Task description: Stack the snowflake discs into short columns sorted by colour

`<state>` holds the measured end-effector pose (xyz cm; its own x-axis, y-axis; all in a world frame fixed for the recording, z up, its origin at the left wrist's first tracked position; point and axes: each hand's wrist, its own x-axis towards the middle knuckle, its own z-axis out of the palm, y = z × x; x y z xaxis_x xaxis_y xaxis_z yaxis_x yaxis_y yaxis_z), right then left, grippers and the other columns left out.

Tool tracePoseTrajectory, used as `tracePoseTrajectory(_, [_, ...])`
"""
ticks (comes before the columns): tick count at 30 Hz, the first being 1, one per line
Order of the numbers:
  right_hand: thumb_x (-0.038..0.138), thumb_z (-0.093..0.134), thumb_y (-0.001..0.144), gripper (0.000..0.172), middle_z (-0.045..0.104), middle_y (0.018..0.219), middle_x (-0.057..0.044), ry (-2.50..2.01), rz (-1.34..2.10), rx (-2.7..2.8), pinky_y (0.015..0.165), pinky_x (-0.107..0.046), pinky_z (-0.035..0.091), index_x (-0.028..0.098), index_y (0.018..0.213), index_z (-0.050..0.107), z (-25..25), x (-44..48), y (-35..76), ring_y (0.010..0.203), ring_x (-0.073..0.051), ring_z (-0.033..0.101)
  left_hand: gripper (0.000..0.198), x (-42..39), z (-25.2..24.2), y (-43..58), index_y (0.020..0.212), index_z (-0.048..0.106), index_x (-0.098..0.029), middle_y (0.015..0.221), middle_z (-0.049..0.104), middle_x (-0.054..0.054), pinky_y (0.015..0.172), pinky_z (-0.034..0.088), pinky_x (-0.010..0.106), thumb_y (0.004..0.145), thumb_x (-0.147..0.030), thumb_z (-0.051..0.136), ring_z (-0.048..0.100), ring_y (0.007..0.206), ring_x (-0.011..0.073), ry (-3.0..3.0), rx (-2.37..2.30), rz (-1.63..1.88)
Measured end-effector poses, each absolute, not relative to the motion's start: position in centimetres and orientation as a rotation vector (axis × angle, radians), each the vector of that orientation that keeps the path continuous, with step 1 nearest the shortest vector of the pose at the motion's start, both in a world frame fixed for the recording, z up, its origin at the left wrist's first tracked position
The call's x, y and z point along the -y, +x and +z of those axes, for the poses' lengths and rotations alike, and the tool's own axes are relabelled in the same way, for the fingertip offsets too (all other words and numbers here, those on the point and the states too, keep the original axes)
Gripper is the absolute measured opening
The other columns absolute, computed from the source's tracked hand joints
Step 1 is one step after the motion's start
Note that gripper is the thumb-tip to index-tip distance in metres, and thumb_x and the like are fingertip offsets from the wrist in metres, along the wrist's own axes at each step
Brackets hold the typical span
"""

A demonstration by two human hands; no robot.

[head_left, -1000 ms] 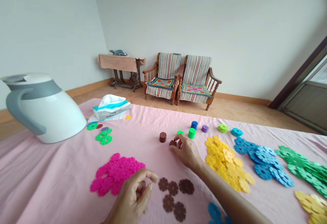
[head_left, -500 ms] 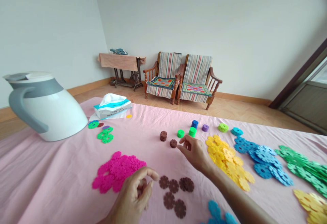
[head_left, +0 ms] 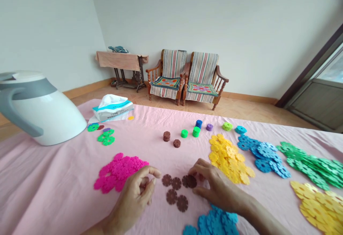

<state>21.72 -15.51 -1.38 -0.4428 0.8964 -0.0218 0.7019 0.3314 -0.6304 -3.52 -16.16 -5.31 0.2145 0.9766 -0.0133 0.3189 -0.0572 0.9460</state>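
Observation:
Several loose brown flower-shaped discs [head_left: 172,196] lie flat on the pink cloth between my hands. My right hand [head_left: 214,183] reaches the right-hand brown discs [head_left: 188,181], which overlap one another; its fingertips are at their edge, with thumb and forefinger apart. Just left of the loose brown discs is my left hand [head_left: 138,192], empty, its forefinger and thumb apart and the other fingers curled. It partly covers a heap of magenta discs [head_left: 118,172]. Farther back stand a taller brown stack [head_left: 166,136] and a lower brown stack [head_left: 177,143].
Small stacks of green [head_left: 196,132], dark blue [head_left: 198,124] and purple discs [head_left: 209,127] stand farther back. Yellow [head_left: 227,156], blue [head_left: 268,154] and green heaps [head_left: 313,161] spread to the right. A white jug [head_left: 56,113] and tissue pack [head_left: 114,109] stand at left.
My right hand has come back from beside the low brown stack to the loose brown discs. My left hand stays near the magenta heap. The view has shifted slightly.

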Motion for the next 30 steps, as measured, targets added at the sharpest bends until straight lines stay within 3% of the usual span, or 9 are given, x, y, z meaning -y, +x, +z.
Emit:
tracePoseTrajectory(13, [0.014, 0.056, 0.071, 0.015, 0.061, 0.082, 0.001, -1.358, 0.913, 2.101, 0.059, -0.021, 0.043, 0.021, 0.084, 0.058, -1.6, 13.0, 21.1, 0.068, -0.01, 0.056, 0.023, 16.2, -5.3, -3.5, 0.094, 0.052, -0.017, 0.051, 0.04, -0.007, 0.039, 0.033, 0.015, 0.084, -0.037, 0.047, 0.044, 0.042, 0.0081, 1.545, -1.287, 0.862])
tracePoseTrajectory(22, [0.017, 0.056, 0.07, 0.011, 0.059, 0.076, 0.0, -1.454, 0.479, 1.901, 0.055, -0.021, 0.041, 0.018, 0.08, 0.053, -4.0, 7.1, 18.1, 0.056, -0.008, 0.051, 0.026, 16.2, -5.9, -3.8, 0.094, 0.054, -0.017, 0.052, 0.04, -0.007, 0.04, 0.034, 0.016, 0.086, -0.04, 0.045, 0.044, 0.042, 0.0079, 1.556, -1.275, 0.853])
tracePoseTrajectory(30, [0.023, 0.056, 0.07, 0.012, 0.056, 0.075, 0.001, -1.467, 0.389, 1.883, 0.055, -0.023, 0.038, 0.019, 0.081, 0.052, -5.6, 5.9, 17.8, 0.056, -0.009, 0.048, 0.026, 16.2, -6.1, -3.8, 0.092, 0.056, -0.018, 0.051, 0.038, -0.007, 0.038, 0.034, 0.015, 0.084, -0.042, 0.048, 0.043, 0.04, 0.0074, 1.495, -1.228, 0.877])
